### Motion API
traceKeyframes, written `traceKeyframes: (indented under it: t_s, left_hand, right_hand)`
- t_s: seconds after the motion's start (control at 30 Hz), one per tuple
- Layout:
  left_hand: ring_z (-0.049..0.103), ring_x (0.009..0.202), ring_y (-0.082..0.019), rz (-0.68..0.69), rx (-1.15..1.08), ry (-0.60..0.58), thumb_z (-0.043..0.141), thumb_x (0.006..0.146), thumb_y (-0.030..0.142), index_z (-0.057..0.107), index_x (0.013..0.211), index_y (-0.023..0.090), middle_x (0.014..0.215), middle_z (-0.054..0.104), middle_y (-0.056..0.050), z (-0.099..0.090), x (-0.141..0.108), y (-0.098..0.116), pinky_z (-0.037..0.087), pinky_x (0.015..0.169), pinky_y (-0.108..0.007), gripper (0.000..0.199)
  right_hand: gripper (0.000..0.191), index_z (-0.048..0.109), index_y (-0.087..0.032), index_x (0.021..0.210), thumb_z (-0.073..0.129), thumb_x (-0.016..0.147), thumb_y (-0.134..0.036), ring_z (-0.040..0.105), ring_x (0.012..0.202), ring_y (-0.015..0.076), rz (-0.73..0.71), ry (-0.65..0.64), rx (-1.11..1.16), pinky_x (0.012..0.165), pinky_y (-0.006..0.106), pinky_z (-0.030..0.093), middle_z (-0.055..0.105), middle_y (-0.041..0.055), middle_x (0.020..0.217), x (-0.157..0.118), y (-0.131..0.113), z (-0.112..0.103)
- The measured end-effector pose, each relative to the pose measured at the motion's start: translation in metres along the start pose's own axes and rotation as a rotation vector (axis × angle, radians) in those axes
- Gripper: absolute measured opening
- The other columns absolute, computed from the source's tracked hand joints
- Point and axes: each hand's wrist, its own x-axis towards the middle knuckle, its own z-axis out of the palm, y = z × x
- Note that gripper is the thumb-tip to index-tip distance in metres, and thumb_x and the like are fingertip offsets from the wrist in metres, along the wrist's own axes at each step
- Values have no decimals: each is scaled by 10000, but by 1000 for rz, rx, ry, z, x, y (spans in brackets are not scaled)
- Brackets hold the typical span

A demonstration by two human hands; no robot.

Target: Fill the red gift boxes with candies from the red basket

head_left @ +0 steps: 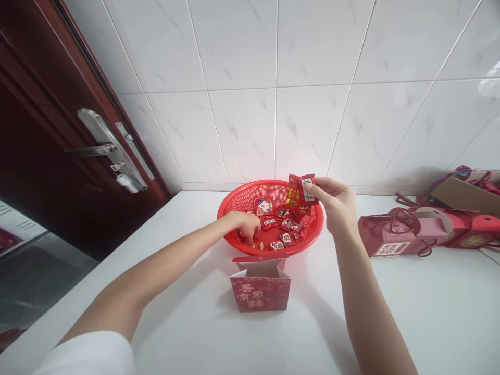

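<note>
A round red plastic basket [234, 199] holds several wrapped candies [287, 239] and small packets. My left hand [250, 226] reaches into its left side, fingers pointing down among the candies; what they touch is hidden. Over the basket's right side, my right hand [335, 202] pinches red packets [307, 190] between thumb and fingers. In front of the basket stands a small red paper box [261, 293] with its top open and pale characters on its front.
Several red and pink gift boxes [424, 229] with ribbons stand on the white table [187, 333] at the right. Behind them is an open cardboard box [459, 191]. A tiled wall [242, 125] backs the table; a dark red door [50, 114] is at left.
</note>
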Motion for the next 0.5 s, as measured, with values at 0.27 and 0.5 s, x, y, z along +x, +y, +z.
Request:
traceKeyframes:
  t_s: [0.27, 0.5]
  left_hand:
    - [389, 461, -152, 4, -66, 23, 805, 608, 338, 628, 507, 211, 416, 450, 9, 7, -5, 11, 333, 537, -328, 240]
    - [582, 660, -157, 195, -375, 292, 711, 663, 302, 501, 579, 201, 655, 635, 7, 4, -37, -9, 406, 575, -255, 247]
  right_hand:
    - [271, 810, -204, 781, 908, 602, -382, 701, 699, 189, 2, -1, 2, 668, 317, 563, 782, 35, 746, 0, 0, -1]
    - [282, 811, -201, 795, 917, 609, -383, 698, 701, 181, 27, -21, 30, 684, 313, 560, 787, 37, 772, -1, -3, 0]
